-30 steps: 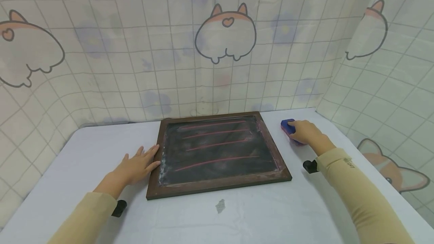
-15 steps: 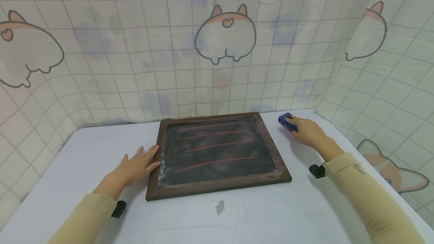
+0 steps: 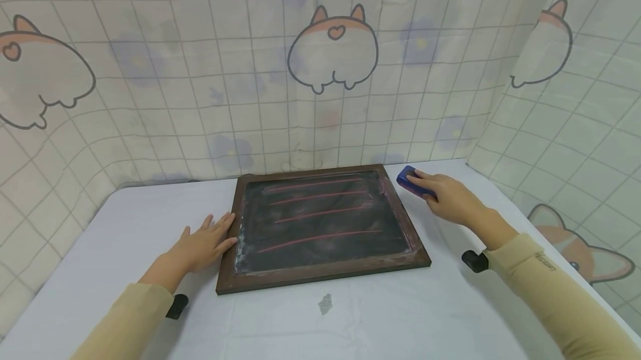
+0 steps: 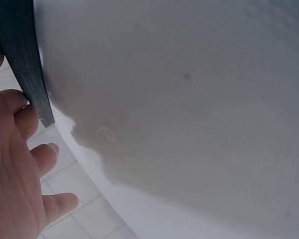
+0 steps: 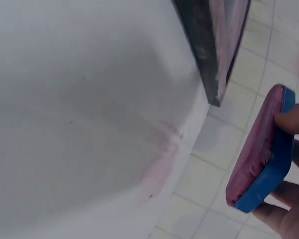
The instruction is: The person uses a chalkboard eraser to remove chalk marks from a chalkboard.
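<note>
A blackboard [image 3: 320, 248] in a brown wooden frame lies on the white table, with several pink chalk lines across it. My left hand [image 3: 202, 246] rests with spread, straight fingers on the left side of its frame. Beyond the board's right edge, my right hand [image 3: 453, 196] grips a blue chalkboard eraser [image 3: 408, 173] between thumb and fingers. The right wrist view shows the eraser's pink, chalk-stained felt [image 5: 256, 144] facing the table, raised off the surface. In the left wrist view, fingers [image 4: 26, 121] touch the frame's edge.
Pink chalk dust [image 5: 162, 169] marks the white tabletop [image 3: 390, 315] beside the board. A small grey patch [image 3: 325, 304] shows in front of the board. A checked curtain [image 3: 200, 98] with cartoon animals hangs behind and along the sides.
My right hand has lifted the eraser from the table and carried it left towards the board's upper right corner. The left hand has stayed on the frame.
</note>
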`<act>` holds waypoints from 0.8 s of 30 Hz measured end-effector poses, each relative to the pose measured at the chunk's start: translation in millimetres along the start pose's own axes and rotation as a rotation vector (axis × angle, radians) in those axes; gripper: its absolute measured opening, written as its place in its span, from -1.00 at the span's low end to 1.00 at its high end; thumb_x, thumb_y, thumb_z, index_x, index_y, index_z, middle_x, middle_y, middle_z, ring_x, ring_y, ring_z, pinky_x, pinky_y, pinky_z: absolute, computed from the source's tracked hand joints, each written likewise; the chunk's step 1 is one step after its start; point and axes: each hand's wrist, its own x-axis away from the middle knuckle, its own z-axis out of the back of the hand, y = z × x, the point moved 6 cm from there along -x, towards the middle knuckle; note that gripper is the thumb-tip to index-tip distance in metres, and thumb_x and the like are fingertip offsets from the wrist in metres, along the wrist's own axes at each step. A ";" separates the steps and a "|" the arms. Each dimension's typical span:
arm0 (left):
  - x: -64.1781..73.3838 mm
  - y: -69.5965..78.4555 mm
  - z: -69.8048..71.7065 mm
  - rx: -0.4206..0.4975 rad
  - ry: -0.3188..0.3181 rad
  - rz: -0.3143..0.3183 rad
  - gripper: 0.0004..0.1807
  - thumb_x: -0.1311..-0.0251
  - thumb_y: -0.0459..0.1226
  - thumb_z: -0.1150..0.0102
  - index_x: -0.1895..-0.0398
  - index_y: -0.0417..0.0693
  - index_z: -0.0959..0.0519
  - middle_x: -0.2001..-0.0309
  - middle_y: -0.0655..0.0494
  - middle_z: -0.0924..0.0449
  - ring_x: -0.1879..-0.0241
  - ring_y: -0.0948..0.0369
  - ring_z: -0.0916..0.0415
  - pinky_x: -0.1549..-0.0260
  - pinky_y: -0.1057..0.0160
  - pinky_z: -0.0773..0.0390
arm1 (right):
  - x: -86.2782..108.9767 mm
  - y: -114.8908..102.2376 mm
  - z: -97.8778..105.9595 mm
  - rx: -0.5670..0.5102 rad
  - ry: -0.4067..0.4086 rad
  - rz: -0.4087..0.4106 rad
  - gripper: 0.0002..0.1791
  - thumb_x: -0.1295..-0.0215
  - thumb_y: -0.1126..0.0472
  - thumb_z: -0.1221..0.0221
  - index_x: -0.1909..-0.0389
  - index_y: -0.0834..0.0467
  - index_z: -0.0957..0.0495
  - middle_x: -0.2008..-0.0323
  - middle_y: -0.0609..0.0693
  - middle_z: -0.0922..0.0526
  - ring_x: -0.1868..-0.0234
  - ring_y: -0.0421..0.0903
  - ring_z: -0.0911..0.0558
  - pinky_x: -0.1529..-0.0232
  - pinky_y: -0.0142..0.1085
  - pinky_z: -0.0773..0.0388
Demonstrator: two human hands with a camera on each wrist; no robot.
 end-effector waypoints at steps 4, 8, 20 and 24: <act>-0.4 -0.5 -0.5 0.002 -0.003 -0.001 -0.19 -0.60 0.13 0.19 -0.64 -0.20 0.01 -0.61 -0.22 0.04 -0.53 -0.36 0.12 -0.27 -0.60 0.15 | 2.2 -16.3 1.8 -0.030 -0.003 0.106 -0.44 -0.33 0.48 -0.19 -0.36 0.26 -0.51 -0.35 0.27 -0.49 -0.09 0.25 -0.63 0.04 0.10 -0.60; -0.4 -0.7 -1.7 0.005 0.001 -0.008 -0.19 -0.59 0.13 0.19 -0.64 -0.19 0.02 -0.61 -0.21 0.05 -0.52 -0.37 0.11 -0.27 -0.61 0.16 | 4.9 -32.5 -1.4 -0.068 -0.002 0.229 -0.44 -0.30 0.51 -0.23 -0.34 0.26 -0.52 -0.34 0.25 -0.50 -0.09 0.18 -0.64 0.00 0.08 -0.60; -1.3 -4.3 -9.2 -0.001 -0.006 -0.006 -0.20 -0.60 0.12 0.20 -0.65 -0.20 0.02 -0.61 -0.20 0.03 -0.52 -0.36 0.07 -0.27 -0.60 0.11 | 3.6 -68.8 -31.8 -0.168 -0.146 0.365 -0.35 -0.22 0.55 -0.26 -0.36 0.14 -0.55 -0.39 0.19 -0.47 -0.23 0.23 -0.58 -0.10 0.07 -0.60; -3.0 -4.8 -4.3 -0.002 -0.015 0.002 -0.19 -0.59 0.13 0.20 -0.65 -0.19 0.02 -0.61 -0.19 0.03 -0.52 -0.35 0.08 -0.28 -0.59 0.11 | -1.3 -80.6 -38.7 -0.182 -0.170 0.422 -0.36 -0.23 0.54 -0.27 -0.35 0.15 -0.55 -0.37 0.20 -0.49 -0.18 0.15 -0.61 -0.02 -0.03 -0.65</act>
